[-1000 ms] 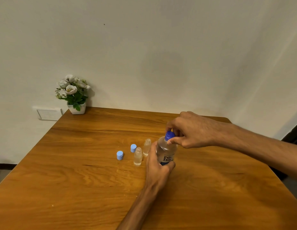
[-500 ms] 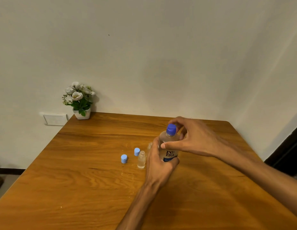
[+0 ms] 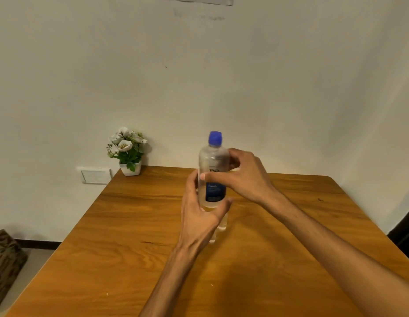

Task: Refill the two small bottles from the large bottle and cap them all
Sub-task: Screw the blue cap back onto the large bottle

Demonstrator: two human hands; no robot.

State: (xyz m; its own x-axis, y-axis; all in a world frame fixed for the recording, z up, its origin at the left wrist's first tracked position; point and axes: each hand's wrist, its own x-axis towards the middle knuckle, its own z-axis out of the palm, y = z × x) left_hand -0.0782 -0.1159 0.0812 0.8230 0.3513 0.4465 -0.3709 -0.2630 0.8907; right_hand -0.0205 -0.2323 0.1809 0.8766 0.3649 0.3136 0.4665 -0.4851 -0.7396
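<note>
i hold the large bottle [image 3: 213, 172] upright, lifted above the tabletop [image 3: 121, 225]; left hand [image 3: 202, 211] curled round its base, right hand [image 3: 242, 173] wrapped at its middle. blue cap [image 3: 215, 137] on. risk: small bottles [image 3: 222, 224] sit just beneath, mostly hidden; lowering blind could topple them. a second ago the right hand gripped the cap, lower down.

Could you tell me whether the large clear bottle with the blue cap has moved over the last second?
Yes. The large clear bottle has been lifted off the wooden table, its blue cap now against the wall.
</note>
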